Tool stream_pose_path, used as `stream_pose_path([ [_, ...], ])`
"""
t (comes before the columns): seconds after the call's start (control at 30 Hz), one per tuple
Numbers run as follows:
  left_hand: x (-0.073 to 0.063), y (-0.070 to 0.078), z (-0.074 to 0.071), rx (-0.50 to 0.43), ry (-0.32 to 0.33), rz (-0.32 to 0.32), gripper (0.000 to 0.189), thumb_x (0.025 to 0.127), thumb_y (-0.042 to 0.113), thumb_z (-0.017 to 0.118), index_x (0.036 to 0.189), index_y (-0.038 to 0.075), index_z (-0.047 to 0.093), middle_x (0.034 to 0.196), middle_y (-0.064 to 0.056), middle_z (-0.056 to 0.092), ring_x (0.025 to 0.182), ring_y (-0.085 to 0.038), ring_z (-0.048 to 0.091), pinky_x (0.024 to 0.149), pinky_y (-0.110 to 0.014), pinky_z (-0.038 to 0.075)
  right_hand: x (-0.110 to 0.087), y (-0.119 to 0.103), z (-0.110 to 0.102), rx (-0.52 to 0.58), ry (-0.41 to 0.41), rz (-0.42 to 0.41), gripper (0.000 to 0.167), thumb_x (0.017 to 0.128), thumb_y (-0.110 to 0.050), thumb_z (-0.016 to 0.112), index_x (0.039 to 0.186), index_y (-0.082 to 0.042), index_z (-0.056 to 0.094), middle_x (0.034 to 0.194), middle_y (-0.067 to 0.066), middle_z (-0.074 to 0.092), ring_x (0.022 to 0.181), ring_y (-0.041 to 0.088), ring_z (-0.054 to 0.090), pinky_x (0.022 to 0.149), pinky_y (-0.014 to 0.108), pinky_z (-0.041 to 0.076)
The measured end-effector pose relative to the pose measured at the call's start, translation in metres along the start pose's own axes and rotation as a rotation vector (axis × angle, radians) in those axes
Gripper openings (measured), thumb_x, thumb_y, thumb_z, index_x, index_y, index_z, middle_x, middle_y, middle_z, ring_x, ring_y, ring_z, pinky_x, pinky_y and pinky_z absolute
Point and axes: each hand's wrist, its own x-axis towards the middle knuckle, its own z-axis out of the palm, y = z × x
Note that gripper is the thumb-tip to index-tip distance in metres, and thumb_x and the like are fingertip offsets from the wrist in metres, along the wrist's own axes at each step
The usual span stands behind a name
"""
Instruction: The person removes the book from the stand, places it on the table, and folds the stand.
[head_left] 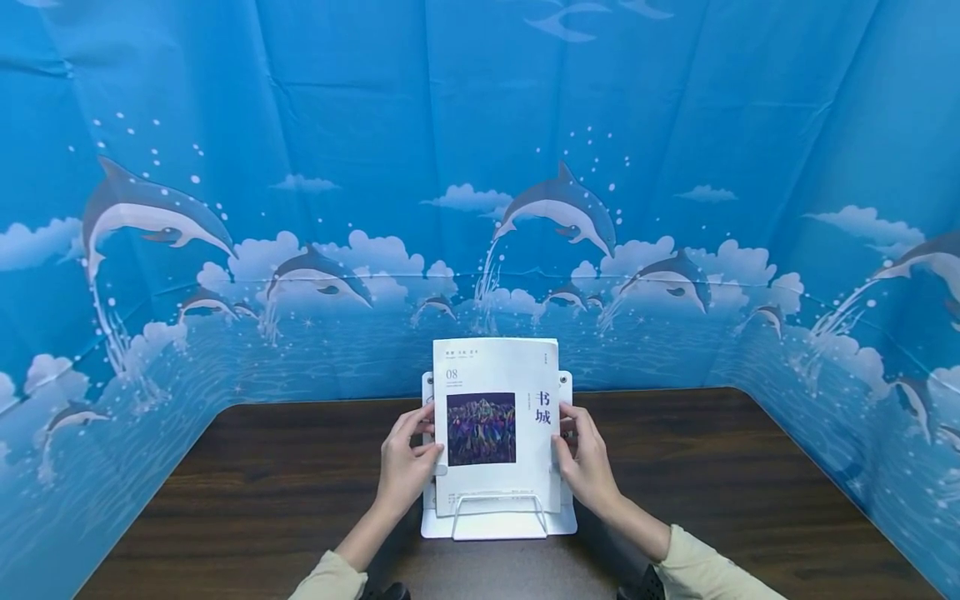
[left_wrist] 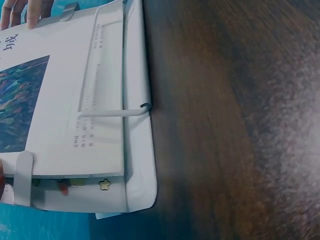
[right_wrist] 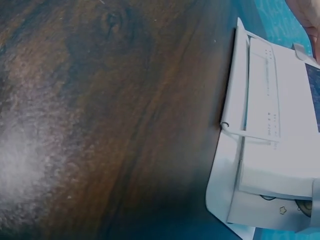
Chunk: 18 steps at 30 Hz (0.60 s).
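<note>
A white magazine (head_left: pixel 480 483) with a dark colourful cover picture stands on a white book stand (head_left: pixel 498 525), its lower edge behind a wire bar (head_left: pixel 498 497). My left hand (head_left: pixel 405 462) holds the magazine's left edge, the thumb by a side clip (head_left: pixel 441 470) and the fingers higher up. On the opposite edge my right hand (head_left: pixel 588 462) grips it, thumb at the front and fingers partly hidden behind. Star-shaped decoration (left_wrist: pixel 104 184) shows on the stand's back plate in the left wrist view. Another clip (right_wrist: pixel 300 51) appears in the right wrist view.
The stand rests on a dark wood-grain table (head_left: pixel 300 492). Blue curtains (head_left: pixel 360 150) printed with dolphins and clouds rise behind the table and along both its sides.
</note>
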Motion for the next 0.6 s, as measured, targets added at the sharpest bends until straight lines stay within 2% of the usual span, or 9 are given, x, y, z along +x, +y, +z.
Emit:
stream_pose_path([
  [0.27,0.005,0.003,-0.004,-0.008,-0.022,-0.010,0.061,0.067,-0.021,0.066,0.122,-0.001,0.053,0.106,-0.016,0.054,0.088,-0.028,0.058,0.069,-0.027,0.053,0.007,-0.002,0.000,0.004,0.020,0.022,0.046,0.075,0.018,0.058,0.116,0.002,0.049,0.100,0.012,0.056,0.078,0.016,0.058,0.060,0.025,0.052],
  [0.47,0.011,0.005,-0.005,-0.023,-0.005,0.014,0.061,0.066,-0.023,0.065,0.122,-0.001,0.054,0.105,-0.015,0.054,0.086,-0.026,0.058,0.068,-0.025,0.053,0.011,-0.005,-0.001,0.021,0.019,0.063,0.045,0.077,0.016,0.058,0.118,0.002,0.048,0.101,0.012,0.056,0.078,0.021,0.058,0.062,0.028,0.052],
  [0.6,0.014,0.008,-0.005,-0.028,-0.001,0.026,0.061,0.067,-0.022,0.064,0.123,-0.001,0.053,0.106,-0.016,0.053,0.086,-0.025,0.057,0.068,-0.026,0.054,0.017,-0.018,-0.003,0.027,0.027,0.078,0.044,0.077,0.018,0.057,0.118,0.006,0.049,0.101,0.016,0.056,0.077,0.025,0.058,0.061,0.033,0.052],
])
